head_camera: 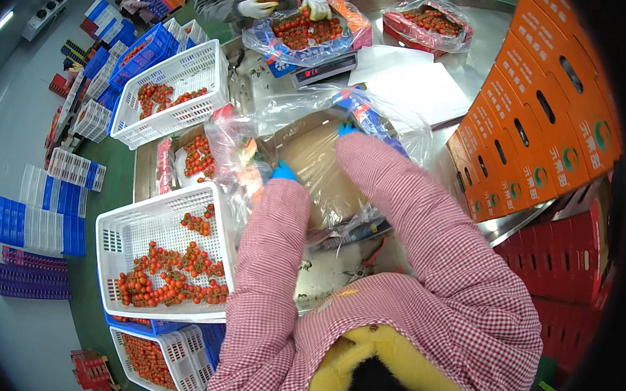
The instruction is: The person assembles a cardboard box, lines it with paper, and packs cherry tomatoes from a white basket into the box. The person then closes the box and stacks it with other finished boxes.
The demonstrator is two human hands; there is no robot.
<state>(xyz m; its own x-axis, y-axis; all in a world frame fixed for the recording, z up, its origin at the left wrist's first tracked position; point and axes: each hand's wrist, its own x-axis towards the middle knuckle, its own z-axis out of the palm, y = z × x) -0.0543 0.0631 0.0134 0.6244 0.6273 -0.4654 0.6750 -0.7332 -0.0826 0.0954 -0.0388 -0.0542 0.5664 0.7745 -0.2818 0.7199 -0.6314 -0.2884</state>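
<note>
In front of me is an open cardboard box (315, 158) with a clear plastic liner (324, 180) spread inside and over its sides. My left hand (285, 171), in a blue glove, is at the box's left side against the liner. At the far right part of the box is my right hand (347, 129), also blue-gloved, touching the liner near a blue printed flap (374, 121). Sleeves cover most of both hands, so their fingers are hidden. To the left, a white plastic crate (169, 213) holds vine cherry tomatoes (179, 273).
A second white crate (171, 101) and a small tomato box (165, 167) stand left. Orange cartons (538, 118) rise at right. Scissors (362, 268) lie near me. Across the table, a gloved person handles tomatoes above a lined box (307, 34) by a digital scale (325, 71).
</note>
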